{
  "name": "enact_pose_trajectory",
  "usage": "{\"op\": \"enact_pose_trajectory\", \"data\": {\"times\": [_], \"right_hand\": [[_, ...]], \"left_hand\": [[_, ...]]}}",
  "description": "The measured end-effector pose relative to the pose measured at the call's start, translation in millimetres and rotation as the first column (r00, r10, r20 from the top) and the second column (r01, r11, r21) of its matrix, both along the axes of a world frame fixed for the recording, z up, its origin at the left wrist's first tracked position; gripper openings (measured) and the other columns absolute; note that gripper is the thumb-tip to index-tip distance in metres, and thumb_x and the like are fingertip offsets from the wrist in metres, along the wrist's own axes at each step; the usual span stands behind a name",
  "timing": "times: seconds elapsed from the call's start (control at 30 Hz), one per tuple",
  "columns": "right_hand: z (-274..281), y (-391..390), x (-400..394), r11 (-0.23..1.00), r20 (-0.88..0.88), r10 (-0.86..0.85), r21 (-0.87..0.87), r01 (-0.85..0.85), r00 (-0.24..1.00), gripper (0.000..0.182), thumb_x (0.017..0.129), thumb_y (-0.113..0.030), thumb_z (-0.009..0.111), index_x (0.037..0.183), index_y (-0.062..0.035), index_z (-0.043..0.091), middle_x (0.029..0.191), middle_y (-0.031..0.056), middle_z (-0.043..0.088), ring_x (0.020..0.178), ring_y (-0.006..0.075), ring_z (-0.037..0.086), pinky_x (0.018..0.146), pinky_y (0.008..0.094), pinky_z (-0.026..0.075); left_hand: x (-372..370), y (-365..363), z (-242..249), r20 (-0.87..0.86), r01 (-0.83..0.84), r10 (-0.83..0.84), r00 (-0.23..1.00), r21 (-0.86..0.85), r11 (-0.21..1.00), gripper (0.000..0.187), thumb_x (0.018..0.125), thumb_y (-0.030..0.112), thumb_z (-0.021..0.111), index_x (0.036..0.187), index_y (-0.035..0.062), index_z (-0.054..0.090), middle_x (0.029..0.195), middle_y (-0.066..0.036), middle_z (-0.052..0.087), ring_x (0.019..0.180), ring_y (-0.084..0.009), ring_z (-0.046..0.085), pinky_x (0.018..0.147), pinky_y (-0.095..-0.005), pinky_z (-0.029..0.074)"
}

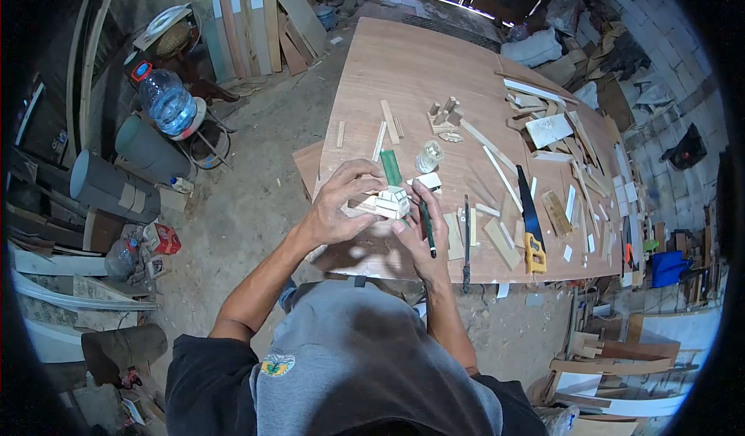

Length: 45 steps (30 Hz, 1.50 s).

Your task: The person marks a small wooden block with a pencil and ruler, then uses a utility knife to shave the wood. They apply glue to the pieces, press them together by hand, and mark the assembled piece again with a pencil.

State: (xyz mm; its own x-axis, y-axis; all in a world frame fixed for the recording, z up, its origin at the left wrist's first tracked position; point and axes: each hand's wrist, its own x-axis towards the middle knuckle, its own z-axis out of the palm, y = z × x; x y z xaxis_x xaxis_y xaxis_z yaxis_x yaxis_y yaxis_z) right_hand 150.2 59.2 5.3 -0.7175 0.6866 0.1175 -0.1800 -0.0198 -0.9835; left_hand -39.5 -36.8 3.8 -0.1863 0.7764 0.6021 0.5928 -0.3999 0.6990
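Over the near edge of the table, my left hand (343, 203) is closed around one side of a small wooden model (390, 202) built of pale pieces. My right hand (423, 230) holds a dark green pen (427, 223) slanted between its fingers, and its fingertips reach the model's right side. Just beyond the hands lies a green strip (390, 167). A clear jar (429, 157) with small pale contents stands behind and to the right. The fingers cover part of the model.
A yellow-handled handsaw (531, 226) lies on the plywood tabletop (419, 71), right of wood strips and a dark, thin tool (466, 242). A small wooden assembly (445, 120) stands farther back. Offcuts (555, 129) pile up at right. A water bottle (167, 98) sits on a stand at left.
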Motion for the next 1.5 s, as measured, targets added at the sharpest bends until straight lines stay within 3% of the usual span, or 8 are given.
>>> {"op": "enact_pose_trajectory", "data": {"times": [0.37, 0.6, 0.87, 0.93, 1.03, 1.2, 1.43, 1.5], "right_hand": [[-5, -2, -5, 0.988, -0.095, -0.051, 0.138, 0.064, 0.994, 0.073, 0.084, -0.005, 0.075, 0.146, 0.0072, 0.037, 0.133, 0.0196, 0.053, 0.122, 0.0248, 0.056, 0.104, 0.0363, 0.045], [-6, 0, -5, 0.998, -0.140, -0.068, -0.003, 0.068, 0.988, 0.074, 0.083, -0.003, 0.075, 0.145, 0.0075, 0.037, 0.135, 0.0210, 0.052, 0.123, 0.0242, 0.054, 0.106, 0.0360, 0.044], [0, 15, 5, 0.919, -0.080, -0.332, 0.198, 0.341, 0.940, 0.058, 0.102, -0.034, 0.048, 0.144, 0.0063, 0.045, 0.115, 0.0163, 0.063, 0.108, 0.0188, 0.060, 0.097, 0.0331, 0.046], [-1, 8, 4, 0.930, -0.204, -0.350, 0.037, 0.364, 0.914, 0.046, 0.103, -0.023, 0.050, 0.140, 0.0040, 0.052, 0.108, 0.0152, 0.064, 0.093, 0.0156, 0.062, 0.084, 0.0302, 0.051], [11, -9, 9, 0.911, -0.191, -0.282, 0.254, 0.325, 0.940, 0.027, 0.100, -0.004, 0.052, 0.124, 0.0076, 0.058, 0.083, 0.0117, 0.065, 0.069, 0.0136, 0.061, 0.062, 0.0275, 0.051], [2, -24, -13, 0.907, -0.234, -0.385, 0.085, 0.414, 0.893, 0.018, 0.096, -0.004, 0.060, 0.111, 0.0068, 0.058, 0.082, 0.0106, 0.067, 0.068, 0.0107, 0.063, 0.060, 0.0230, 0.052], [-9, -16, -24, 0.796, -0.215, -0.456, 0.334, 0.504, 0.864, 0.015, 0.092, -0.001, 0.065, 0.104, 0.0032, 0.057, 0.086, 0.0101, 0.066, 0.069, 0.0097, 0.062, 0.062, 0.0228, 0.051], [-3, -17, -23, 0.755, -0.180, -0.465, 0.430, 0.494, 0.867, 0.016, 0.088, -0.004, 0.070, 0.099, 0.0030, 0.062, 0.085, 0.0136, 0.070, 0.070, 0.0168, 0.068, 0.061, 0.0286, 0.054]], "left_hand": [[6, 4, -4, -0.092, -0.105, 0.107, 0.990, 0.033, 0.994, 0.051, 0.063, 0.001, 0.076, 0.112, 0.0039, 0.063, 0.121, -0.015, 0.063, 0.125, -0.0378, 0.052, 0.104, -0.0465, 0.044], [10, 12, 1, -0.082, -0.056, 0.056, 0.995, 0.005, 0.998, 0.048, 0.064, 0.003, 0.075, 0.110, 0.0019, 0.064, 0.116, -0.014, 0.067, 0.124, -0.0386, 0.056, 0.100, -0.0464, 0.049], [24, 14, 7, -0.087, -0.212, 0.218, 0.972, 0.070, 0.975, 0.048, 0.064, 0.004, 0.075, 0.111, 0.0012, 0.067, 0.113, -0.017, 0.067, 0.099, -0.0320, 0.070, 0.084, -0.0361, 0.057], [31, 14, 5, -0.079, -0.266, 0.271, 0.959, 0.067, 0.962, 0.049, 0.064, 0.004, 0.075, 0.112, 0.0020, 0.067, 0.113, -0.017, 0.066, 0.099, -0.0324, 0.069, 0.083, -0.0364, 0.057], [41, 17, 5, -0.043, -0.339, 0.341, 0.939, 0.050, 0.939, 0.049, 0.064, 0.003, 0.075, 0.112, 0.0029, 0.068, 0.112, -0.017, 0.066, 0.098, -0.0324, 0.069, 0.083, -0.0369, 0.057], [50, 20, 5, -0.029, -0.376, 0.377, 0.926, 0.033, 0.926, 0.052, 0.063, 0.003, 0.076, 0.114, 0.0024, 0.068, 0.111, -0.017, 0.066, 0.097, -0.0319, 0.069, 0.082, -0.0366, 0.057], [54, 21, 7, 0.023, -0.353, 0.353, 0.936, 0.037, 0.935, 0.051, 0.065, 0.003, 0.078, 0.115, 0.0009, 0.068, 0.110, -0.018, 0.064, 0.096, -0.0327, 0.068, 0.082, -0.0377, 0.057], [54, 21, 5, 0.034, -0.351, 0.349, 0.936, 0.037, 0.936, 0.051, 0.065, 0.003, 0.079, 0.115, 0.0004, 0.068, 0.109, -0.019, 0.064, 0.097, -0.0329, 0.068, 0.083, -0.0379, 0.057]]}}
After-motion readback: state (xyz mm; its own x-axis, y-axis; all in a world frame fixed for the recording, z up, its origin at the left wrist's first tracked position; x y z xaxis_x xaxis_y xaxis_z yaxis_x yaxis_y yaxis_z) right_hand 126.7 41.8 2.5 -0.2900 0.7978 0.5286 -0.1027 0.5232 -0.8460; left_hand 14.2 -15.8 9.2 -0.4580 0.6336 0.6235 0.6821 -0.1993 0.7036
